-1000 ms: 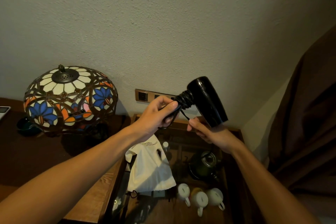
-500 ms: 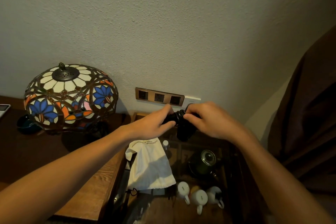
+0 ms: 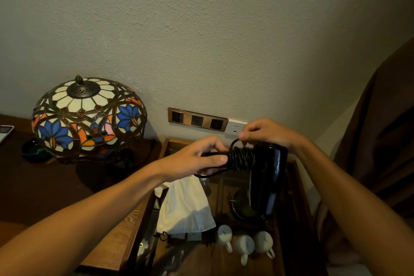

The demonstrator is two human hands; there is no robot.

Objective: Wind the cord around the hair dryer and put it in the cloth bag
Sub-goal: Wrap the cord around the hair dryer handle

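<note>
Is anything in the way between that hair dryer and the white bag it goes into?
Nothing visible blocks it. The hair dryer is held in the air above and right of the cloth bag, which lies flat; its mouth is not visibly open.

I hold the dryer (image 3: 267, 177) over the tray (image 3: 293, 186), my left hand (image 3: 197, 159) on its handle, my right hand (image 3: 266, 133) above the cord (image 3: 240, 159). The bag (image 3: 186, 206) lies below, left of the cups (image 3: 244, 245). The lamp (image 3: 88, 116) stands far left on the tabletop (image 3: 33, 190).
</note>
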